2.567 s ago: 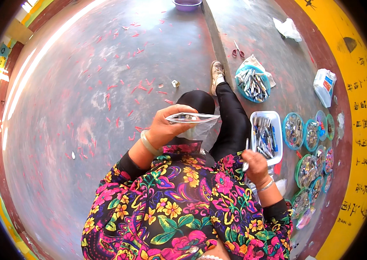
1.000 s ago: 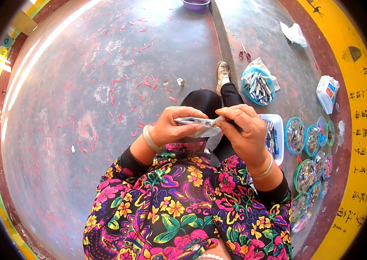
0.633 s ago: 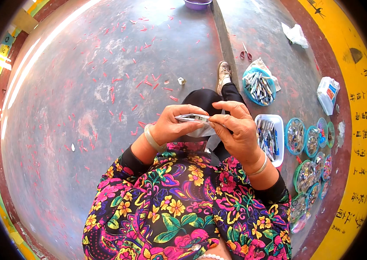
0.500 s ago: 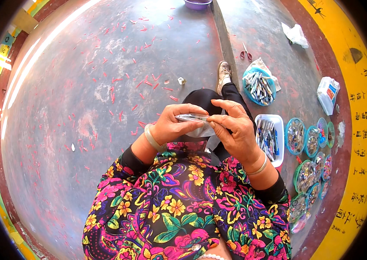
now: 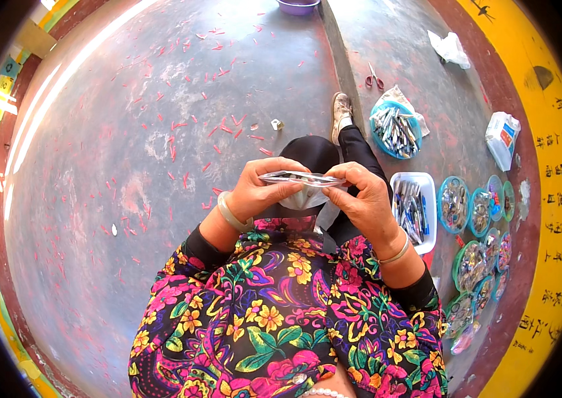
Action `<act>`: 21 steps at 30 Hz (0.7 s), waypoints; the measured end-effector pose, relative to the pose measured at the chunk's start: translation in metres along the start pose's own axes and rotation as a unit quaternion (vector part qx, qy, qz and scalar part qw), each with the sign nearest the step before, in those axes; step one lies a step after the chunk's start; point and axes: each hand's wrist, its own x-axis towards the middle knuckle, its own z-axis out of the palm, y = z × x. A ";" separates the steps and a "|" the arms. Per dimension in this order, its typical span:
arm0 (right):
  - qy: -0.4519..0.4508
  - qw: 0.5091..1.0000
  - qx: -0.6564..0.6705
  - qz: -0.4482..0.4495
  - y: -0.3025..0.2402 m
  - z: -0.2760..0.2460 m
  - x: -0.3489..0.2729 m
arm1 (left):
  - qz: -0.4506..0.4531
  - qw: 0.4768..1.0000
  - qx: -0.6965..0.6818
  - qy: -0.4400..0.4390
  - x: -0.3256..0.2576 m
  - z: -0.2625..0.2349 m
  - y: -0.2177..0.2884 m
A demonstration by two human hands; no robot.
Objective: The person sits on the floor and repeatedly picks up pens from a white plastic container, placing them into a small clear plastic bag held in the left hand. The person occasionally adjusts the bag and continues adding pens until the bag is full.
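A small clear plastic packet (image 5: pixel 302 178) is stretched sideways between my hands, above my knees. It appears nearly edge-on, so its contents are hard to make out. My left hand (image 5: pixel 264 187) pinches one end between thumb and fingers. At the opposite end, my right hand (image 5: pixel 362 199) pinches it the same way. Right of my right hand stands a white tray (image 5: pixel 431 215) of pens, and beyond it a blue round basket (image 5: pixel 379 142) filled with pen-like pieces.
Several small round baskets (image 5: pixel 453 225) of little parts cluster at the right. Scissors (image 5: pixel 374 81), a white plastic bag (image 5: pixel 450 50) and a white package (image 5: pixel 502 140) lie along the wall side. A purple basin (image 5: pixel 298 8) stands far ahead. Red scraps (image 5: pixel 172 152) litter the floor.
My right hand has lowered its raised fingers and now pinches the packet's right end. The packet has shifted slightly left and now lies level and wider between both hands.
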 end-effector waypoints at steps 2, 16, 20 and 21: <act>0.000 1.000 0.013 -0.004 0.005 0.002 0.000 | -0.004 1.000 0.002 -0.003 0.000 -0.001 -0.001; 0.003 0.996 0.089 0.022 0.011 0.009 -0.002 | -0.015 0.999 0.040 -0.026 0.003 0.001 0.003; -0.005 0.998 0.069 0.010 0.011 0.008 -0.002 | -0.001 0.999 -0.010 -0.039 0.003 -0.001 0.002; -0.002 0.998 0.066 0.003 0.010 0.008 -0.003 | 0.006 0.999 -0.013 -0.051 0.004 -0.002 0.003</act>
